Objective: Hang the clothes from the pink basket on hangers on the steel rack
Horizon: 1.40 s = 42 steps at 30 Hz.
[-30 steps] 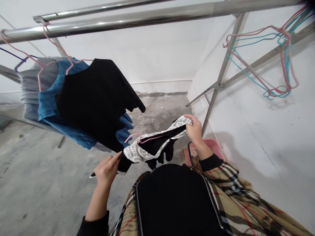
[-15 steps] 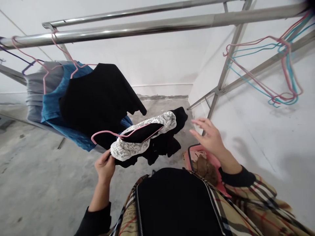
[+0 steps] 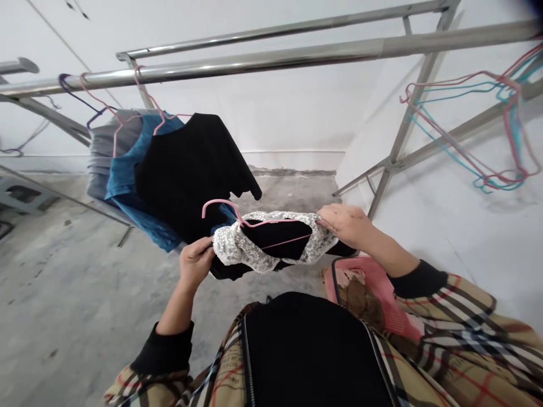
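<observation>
A black garment with a white lace collar is stretched level between my two hands, with a pink wire hanger threaded through its neck. My left hand is closed on the garment's left end. My right hand is closed on the lace at the right end. The hanger's hook sticks up to the left, above the collar.
Steel rails run overhead. On them hang a black top, a blue garment and a grey one. Empty pink and teal hangers hang at right. A pink basket sits by my right side. The floor is bare concrete.
My right hand, which had let go and hovered open half a second ago, has come back and gripped the lace collar's right end. The garment is now spread flat between both hands.
</observation>
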### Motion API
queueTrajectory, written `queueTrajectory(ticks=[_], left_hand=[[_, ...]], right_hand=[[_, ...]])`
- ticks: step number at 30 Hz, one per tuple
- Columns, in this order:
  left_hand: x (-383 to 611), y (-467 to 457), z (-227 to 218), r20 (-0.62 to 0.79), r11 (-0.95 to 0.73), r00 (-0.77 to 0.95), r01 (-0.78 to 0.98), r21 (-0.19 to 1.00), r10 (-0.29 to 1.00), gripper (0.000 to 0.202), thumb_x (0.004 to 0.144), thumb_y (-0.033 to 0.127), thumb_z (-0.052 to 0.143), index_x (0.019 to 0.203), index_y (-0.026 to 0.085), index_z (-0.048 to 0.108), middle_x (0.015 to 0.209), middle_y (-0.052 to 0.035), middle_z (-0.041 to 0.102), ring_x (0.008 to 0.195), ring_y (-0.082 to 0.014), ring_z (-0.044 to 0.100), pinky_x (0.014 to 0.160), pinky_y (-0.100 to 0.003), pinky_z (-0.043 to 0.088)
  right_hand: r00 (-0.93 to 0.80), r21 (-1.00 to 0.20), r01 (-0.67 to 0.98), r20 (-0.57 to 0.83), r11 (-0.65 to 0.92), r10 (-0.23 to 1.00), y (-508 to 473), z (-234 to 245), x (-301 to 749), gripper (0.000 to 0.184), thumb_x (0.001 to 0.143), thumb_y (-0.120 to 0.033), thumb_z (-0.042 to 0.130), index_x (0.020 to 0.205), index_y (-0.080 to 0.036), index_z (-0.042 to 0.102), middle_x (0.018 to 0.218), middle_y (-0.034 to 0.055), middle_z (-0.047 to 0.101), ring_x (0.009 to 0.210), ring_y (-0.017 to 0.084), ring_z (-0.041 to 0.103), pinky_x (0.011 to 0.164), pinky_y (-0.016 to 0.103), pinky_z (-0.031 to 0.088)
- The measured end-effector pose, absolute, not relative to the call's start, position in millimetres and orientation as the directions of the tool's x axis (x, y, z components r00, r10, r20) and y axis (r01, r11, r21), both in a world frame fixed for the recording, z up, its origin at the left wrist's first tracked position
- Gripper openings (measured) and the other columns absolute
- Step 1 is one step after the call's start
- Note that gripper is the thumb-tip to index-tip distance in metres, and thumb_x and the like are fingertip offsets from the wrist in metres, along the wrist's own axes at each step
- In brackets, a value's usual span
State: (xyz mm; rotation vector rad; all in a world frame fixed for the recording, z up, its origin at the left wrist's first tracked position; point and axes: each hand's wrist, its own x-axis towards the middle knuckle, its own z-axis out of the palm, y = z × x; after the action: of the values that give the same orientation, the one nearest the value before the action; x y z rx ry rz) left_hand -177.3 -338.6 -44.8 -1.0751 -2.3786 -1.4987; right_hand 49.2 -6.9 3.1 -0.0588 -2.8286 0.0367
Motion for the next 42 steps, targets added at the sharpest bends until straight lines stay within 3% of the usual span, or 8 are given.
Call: queueTrajectory(ticks=[7,13,17,21,24,27,31,42], left_hand=[[-167.5,-329.1,-28.4,0.436,0.192,-0.641,0.674,0.713,0.631,0.024,0.082,0.035,0.062,0.074,0.018,0.077,0.056,-0.0011,0.062,0.057,-0.0147,0.059,0.050,-0.022,0.044],[-189.9,-341.2,-25.9,0.407,0.174,-0.575,0.703,0.690,0.709,0.024,0.081,0.038,0.065,0.075,0.017,0.077,0.064,-0.0041,0.066,0.061,-0.0149,0.061,0.055,-0.023,0.047],[-214.9,-353.9,-35.9,0.390,0.292,-0.810,0.539,0.790,0.437,0.031,0.080,0.045,0.064,0.080,0.017,0.077,0.078,-0.0065,0.073,0.074,-0.0189,0.068,0.070,-0.028,0.055],[-213.3,-345.5,-36.4,0.480,0.337,-0.869,0.491,0.803,0.122,0.043,0.089,0.047,0.056,0.115,0.015,0.070,0.113,-0.0125,0.071,0.103,-0.0214,0.066,0.091,-0.035,0.052],[-195.4,-325.4,-25.5,0.658,0.364,-0.674,0.737,0.569,0.336,0.050,0.087,0.047,0.062,0.129,0.020,0.061,0.127,-0.0124,0.064,0.116,-0.0238,0.059,0.100,-0.038,0.047],[-179.8,-304.7,-15.7,0.661,0.282,-0.500,0.865,0.416,0.559,0.040,0.090,0.047,0.059,0.120,0.021,0.069,0.095,-0.0065,0.071,0.090,-0.0183,0.065,0.083,-0.030,0.051],[-175.3,-291.3,-11.4,0.702,0.202,-0.430,0.900,0.387,0.568,0.031,0.095,0.041,0.055,0.106,0.021,0.076,0.069,-0.0003,0.062,0.061,-0.0099,0.057,0.057,-0.020,0.043],[-183.6,-280.2,-3.4,0.694,0.029,-0.276,0.938,0.345,0.665,0.025,0.093,0.036,0.058,0.105,0.023,0.076,0.067,0.0002,0.064,0.057,-0.0084,0.057,0.053,-0.018,0.042]], right_hand=[[-0.915,-0.029,0.033,0.400,0.999,0.042,-43.9,17.0,46.3,0.040,0.103,-0.035,0.032,0.082,-0.021,0.062,0.077,0.0039,0.066,0.070,0.016,0.055,0.062,0.030,0.032],[-0.865,-0.104,0.010,0.499,0.995,0.061,-33.5,19.7,55.8,0.037,0.103,-0.038,0.033,0.092,-0.022,0.065,0.086,0.0029,0.072,0.081,0.016,0.065,0.067,0.027,0.038],[-0.833,-0.173,0.076,0.529,0.982,0.158,-11.3,20.0,71.5,0.038,0.102,-0.040,0.034,0.092,-0.023,0.066,0.079,0.0042,0.071,0.074,0.018,0.066,0.063,0.029,0.039],[-0.807,-0.213,0.115,0.549,0.970,0.216,-6.7,19.6,78.0,0.036,0.100,-0.040,0.037,0.083,-0.023,0.063,0.066,0.0026,0.064,0.062,0.018,0.061,0.057,0.029,0.035],[-0.823,-0.212,0.128,0.523,0.969,0.223,-14.9,22.2,73.5,0.041,0.100,-0.042,0.035,0.072,-0.023,0.058,0.061,0.0023,0.060,0.057,0.017,0.057,0.055,0.030,0.032],[-0.842,-0.246,0.141,0.479,0.959,0.247,-23.1,31.4,65.8,0.048,0.100,-0.049,0.032,0.067,-0.023,0.056,0.057,0.0032,0.055,0.058,0.018,0.055,0.054,0.030,0.030],[-0.858,-0.295,0.137,0.442,0.946,0.262,-23.7,49.2,59.9,0.052,0.098,-0.058,0.029,0.074,-0.024,0.061,0.058,0.0039,0.055,0.061,0.020,0.054,0.056,0.031,0.031],[-0.890,-0.277,0.088,0.410,0.957,0.200,-28.0,46.3,63.6,0.054,0.099,-0.058,0.025,0.077,-0.024,0.061,0.061,0.0026,0.052,0.055,0.017,0.047,0.052,0.031,0.031]])
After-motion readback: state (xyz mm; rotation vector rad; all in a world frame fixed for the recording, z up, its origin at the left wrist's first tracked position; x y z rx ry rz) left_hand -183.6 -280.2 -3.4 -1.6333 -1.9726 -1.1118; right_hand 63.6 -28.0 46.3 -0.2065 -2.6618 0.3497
